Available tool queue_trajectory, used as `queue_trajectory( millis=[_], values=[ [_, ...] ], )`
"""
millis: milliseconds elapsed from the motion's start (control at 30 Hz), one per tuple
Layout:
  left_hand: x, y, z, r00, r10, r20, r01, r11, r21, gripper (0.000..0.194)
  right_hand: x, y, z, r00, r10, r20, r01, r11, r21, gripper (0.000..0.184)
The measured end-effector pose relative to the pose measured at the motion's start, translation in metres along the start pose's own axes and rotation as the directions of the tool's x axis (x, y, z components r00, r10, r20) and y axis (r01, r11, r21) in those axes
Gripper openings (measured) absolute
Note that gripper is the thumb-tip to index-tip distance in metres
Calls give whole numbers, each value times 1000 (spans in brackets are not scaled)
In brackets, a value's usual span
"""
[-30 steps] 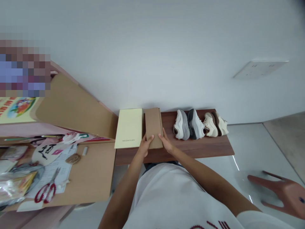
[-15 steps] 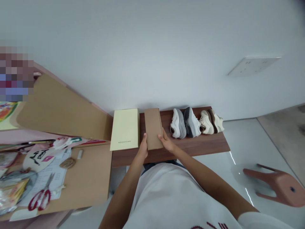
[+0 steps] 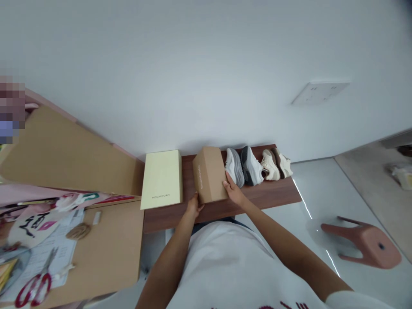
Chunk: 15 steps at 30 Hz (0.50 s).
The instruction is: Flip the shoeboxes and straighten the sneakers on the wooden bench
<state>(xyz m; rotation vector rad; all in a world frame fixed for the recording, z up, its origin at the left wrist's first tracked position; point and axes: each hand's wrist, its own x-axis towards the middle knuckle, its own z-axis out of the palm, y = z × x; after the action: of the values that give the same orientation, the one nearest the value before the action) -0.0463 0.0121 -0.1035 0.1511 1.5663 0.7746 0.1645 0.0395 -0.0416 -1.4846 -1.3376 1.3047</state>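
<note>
A brown cardboard box (image 3: 210, 174) is tilted over the dark wooden bench (image 3: 254, 198), one printed side now facing up to the left. My left hand (image 3: 194, 206) grips its lower left corner, and my right hand (image 3: 234, 188) is pressed to its right side. To the left lies a pale yellow box (image 3: 162, 178) lettered MEIZHIYUAN. Just right of the brown box sit a grey-and-white pair of sneakers (image 3: 252, 166) and a cream pair of shoes (image 3: 271, 165), all on the bench.
On the left, a cardboard-topped desk (image 3: 112, 240) holds red-handled scissors (image 3: 37, 285), papers and a twine bundle (image 3: 78, 231). A pinkish-brown stool (image 3: 370, 242) stands on the floor at right. Behind the bench rises a white wall with a socket plate (image 3: 322, 92).
The brown box has been rolled to the right, bringing its printed side into view and its edge close to the grey-and-white sneakers. My left hand has slid to its lower corner.
</note>
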Motion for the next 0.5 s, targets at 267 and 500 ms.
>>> queue_trajectory(
  millis=[267,500],
  values=[
    [-25,13,-3,976,160,-148,-170,984,-61,22,-1,5,-2,996,-55,-75,46,992,-114,82],
    [-37,31,-8,810,510,-289,-461,859,223,16,2,9,4,996,85,-8,-86,994,-62,86]
  ],
)
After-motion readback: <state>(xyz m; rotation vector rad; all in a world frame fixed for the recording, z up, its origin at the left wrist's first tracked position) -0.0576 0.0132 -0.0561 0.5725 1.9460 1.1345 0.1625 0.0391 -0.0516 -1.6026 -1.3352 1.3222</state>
